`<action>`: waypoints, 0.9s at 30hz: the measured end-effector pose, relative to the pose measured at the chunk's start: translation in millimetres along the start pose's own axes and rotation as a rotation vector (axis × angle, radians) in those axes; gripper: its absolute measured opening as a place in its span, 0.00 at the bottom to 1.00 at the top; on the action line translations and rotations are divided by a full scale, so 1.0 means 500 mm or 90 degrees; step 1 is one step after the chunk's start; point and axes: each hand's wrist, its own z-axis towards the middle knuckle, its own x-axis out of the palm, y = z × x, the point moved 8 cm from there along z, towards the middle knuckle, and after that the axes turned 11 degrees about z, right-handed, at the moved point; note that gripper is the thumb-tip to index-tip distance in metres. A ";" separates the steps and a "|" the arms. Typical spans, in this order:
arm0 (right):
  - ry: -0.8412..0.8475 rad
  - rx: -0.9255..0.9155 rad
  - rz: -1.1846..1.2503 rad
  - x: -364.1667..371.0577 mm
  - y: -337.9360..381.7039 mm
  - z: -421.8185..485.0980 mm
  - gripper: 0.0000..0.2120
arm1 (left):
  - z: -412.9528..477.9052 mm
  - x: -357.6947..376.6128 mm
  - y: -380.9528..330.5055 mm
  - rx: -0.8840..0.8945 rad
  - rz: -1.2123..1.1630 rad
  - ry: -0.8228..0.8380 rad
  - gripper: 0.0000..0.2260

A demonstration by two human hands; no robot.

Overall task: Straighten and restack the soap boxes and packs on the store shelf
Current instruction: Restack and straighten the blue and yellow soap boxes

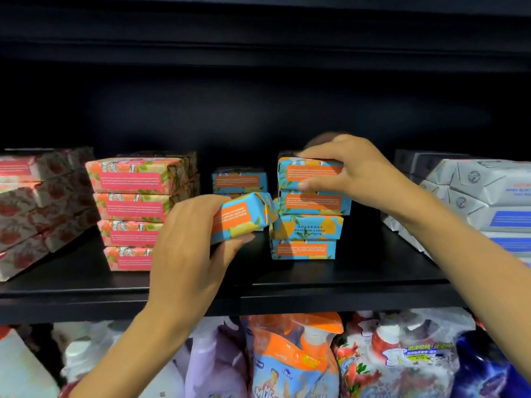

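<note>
On the black shelf [359,271], centre:

1. One blue-and-orange soap box [244,216], tilted and lifted off the shelf. My left hand [184,248] clamped its near end, fingers over the top and thumb beneath. Its far end sat just beside the blue stack [307,225]; whether it touched, I could not tell.
2. Blue stack, four boxes high. My right hand [353,170] gripped the top box [309,172], fingers curled over its upper edge and thumb pressed on its lower front edge.
3. More blue boxes [240,180] stood further back, between my hands.
4. Left: pink-labelled stack [132,208], four high; beyond it a leaning red-patterned stack [31,208].
5. Right: white packs [488,196], piled.

Lower shelf: bottles and refill pouches [296,357], packed close together.
</note>
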 end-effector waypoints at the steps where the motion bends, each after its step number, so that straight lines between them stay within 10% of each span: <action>1: -0.017 0.000 0.002 -0.001 0.001 -0.003 0.17 | -0.003 0.001 -0.004 0.005 -0.003 0.005 0.20; 13: -0.263 -0.026 -0.017 -0.067 -0.002 -0.153 0.16 | -0.028 0.045 -0.128 0.217 0.023 0.041 0.20; 27: 0.052 0.171 -0.122 0.078 -0.120 -0.313 0.36 | -0.051 0.106 -0.169 0.198 -0.058 0.158 0.17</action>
